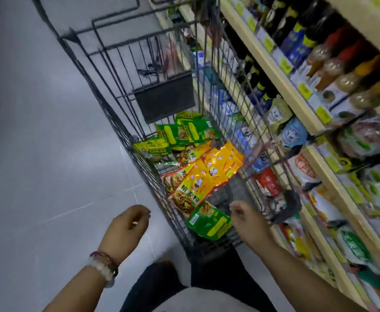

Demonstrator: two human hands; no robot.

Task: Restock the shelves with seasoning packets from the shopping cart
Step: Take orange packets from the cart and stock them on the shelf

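Note:
A black wire shopping cart (121, 122) stands beside the shelves (281, 79) on the right. Inside lie several seasoning packets: green ones (185, 130) at the far end, yellow-orange ones (209, 172) in the middle, and a single green packet (209, 222) at the near end. My left hand (128, 228) hovers over the floor left of the cart, fingers loosely curled, holding nothing. My right hand (246, 218) hangs over the cart's near end, just right of the near green packet, fingers loosely curled and empty.
The shelves carry dark sauce bottles (297, 34), spice jars (342, 70) and rows of bagged goods (351, 246) lower down. The grey tiled floor (38, 131) spreads to the left. My dark trousers (184, 287) show at the bottom, close to the cart.

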